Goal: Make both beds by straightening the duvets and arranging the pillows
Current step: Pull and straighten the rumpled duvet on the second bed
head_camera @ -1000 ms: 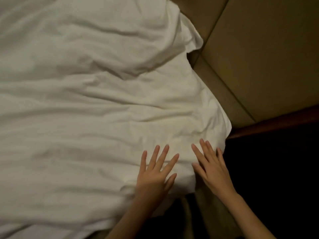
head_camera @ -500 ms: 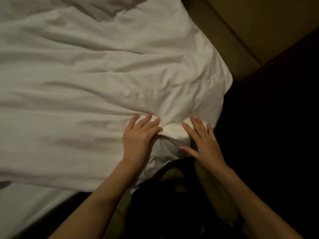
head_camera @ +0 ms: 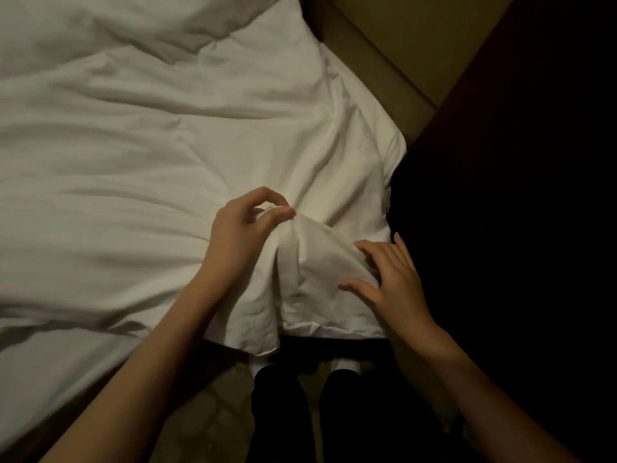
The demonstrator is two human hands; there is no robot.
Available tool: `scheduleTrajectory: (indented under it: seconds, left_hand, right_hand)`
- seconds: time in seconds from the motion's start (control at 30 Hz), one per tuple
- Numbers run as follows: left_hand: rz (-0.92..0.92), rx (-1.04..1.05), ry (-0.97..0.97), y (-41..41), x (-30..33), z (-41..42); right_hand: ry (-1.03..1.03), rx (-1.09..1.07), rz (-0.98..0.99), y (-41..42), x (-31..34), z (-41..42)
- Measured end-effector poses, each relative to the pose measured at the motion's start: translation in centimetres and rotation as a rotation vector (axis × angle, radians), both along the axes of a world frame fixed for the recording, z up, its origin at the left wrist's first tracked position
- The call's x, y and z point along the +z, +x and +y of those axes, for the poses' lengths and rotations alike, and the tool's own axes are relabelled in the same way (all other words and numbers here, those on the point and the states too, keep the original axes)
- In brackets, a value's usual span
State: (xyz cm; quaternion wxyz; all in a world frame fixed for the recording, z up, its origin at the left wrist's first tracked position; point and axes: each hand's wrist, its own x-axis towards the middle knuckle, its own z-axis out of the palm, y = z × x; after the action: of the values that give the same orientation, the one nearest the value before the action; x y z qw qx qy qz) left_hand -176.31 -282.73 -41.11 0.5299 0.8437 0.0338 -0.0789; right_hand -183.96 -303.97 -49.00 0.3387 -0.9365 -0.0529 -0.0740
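Observation:
A white, wrinkled duvet (head_camera: pixel 150 155) covers the bed and fills most of the head view. Its near right corner is bunched into a raised fold between my hands. My left hand (head_camera: pixel 243 228) pinches that fold between thumb and curled fingers and lifts it off the bed. My right hand (head_camera: pixel 394 279) lies against the fold's right side near the corner, fingers spread and fairly straight. A rumpled white mound, maybe a pillow (head_camera: pixel 100 25), sits at the top left; I cannot tell for sure.
A tan padded headboard (head_camera: pixel 384 55) runs diagonally along the bed's upper right edge. Dark furniture (head_camera: pixel 517 162) fills the right side. My dark trousers and white shoes (head_camera: pixel 344 364) stand on patterned floor below the duvet's edge.
Both hands lay flat on the duvet corner a second ago. My left hand has since curled and gathered a fold of fabric, pulling it up; the right hand moved to the corner's side.

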Motion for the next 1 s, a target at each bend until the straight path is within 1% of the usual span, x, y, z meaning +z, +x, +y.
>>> scheduleTrajectory:
  seconds: [0.1, 0.17, 0.2, 0.27, 0.3, 0.4, 0.43, 0.47, 0.57, 0.67, 0.77, 0.8, 0.87, 0.93, 1.0]
  left_hand:
    - [0.048, 0.024, -0.1, -0.7, 1.4, -0.3]
    - [0.035, 0.06, -0.14, -1.2, 2.1, -0.3]
    - [0.018, 0.079, -0.13, -1.4, 2.3, -0.2]
    - [-0.038, 0.078, -0.024, -1.7, 2.7, -0.3]
    - [-0.094, 0.046, 0.056, -1.9, 3.2, -0.4]
    - [-0.392, -0.154, 0.299, -3.4, 5.1, -1.7]
    - [-0.462, -0.213, 0.355, -4.1, 5.9, -2.5]
    - [-0.49, -0.254, 0.399, -4.9, 6.7, -3.2]
    - [-0.45, -0.252, 0.442, -6.9, 9.7, -4.5]
    - [-0.493, -0.139, 0.432, -6.9, 13.9, -4.6]
    - [-0.459, -0.085, 0.474, -5.8, 18.9, -4.7]
    - [-0.432, -0.096, 0.447, -5.5, 20.5, -4.6]
    - [-0.402, -0.098, 0.304, -5.2, 23.4, -4.0]
    - [-0.397, -0.023, 0.146, -5.0, 26.0, -3.2]
    - [-0.392, 0.077, 0.041, -4.9, 28.4, -2.3]
  right_hand:
    - [0.028, -0.006, -0.107, 0.5, 0.2, 0.8]
    - [0.066, 0.002, -0.104, 0.6, 0.7, 1.2]
    - [0.091, -0.001, -0.082, 0.7, 1.2, 1.2]
    - [0.144, -0.028, -0.028, 0.6, 3.2, 0.7]
    - [0.17, -0.048, -0.017, 0.7, 4.6, 0.3]
    - [0.224, -0.068, -0.033, 1.6, 9.5, -0.7]
    - [0.233, -0.049, -0.034, 2.1, 11.3, -0.7]
    - [0.236, -0.022, -0.039, 2.5, 13.0, -0.6]
    - [0.241, 0.036, -0.086, 3.5, 18.0, 0.1]
    - [0.272, 0.079, -0.122, 3.9, 22.7, 0.9]
    - [0.315, 0.109, -0.115, 4.2, 27.0, 1.7]
    - [0.317, 0.117, -0.115, 4.4, 28.3, 1.9]
    - [0.309, 0.139, -0.118, 4.9, 31.2, 2.4]
    - [0.276, 0.189, -0.16, 5.5, 34.2, 2.8]
    - [0.258, 0.233, -0.212, 5.9, 37.3, 2.8]
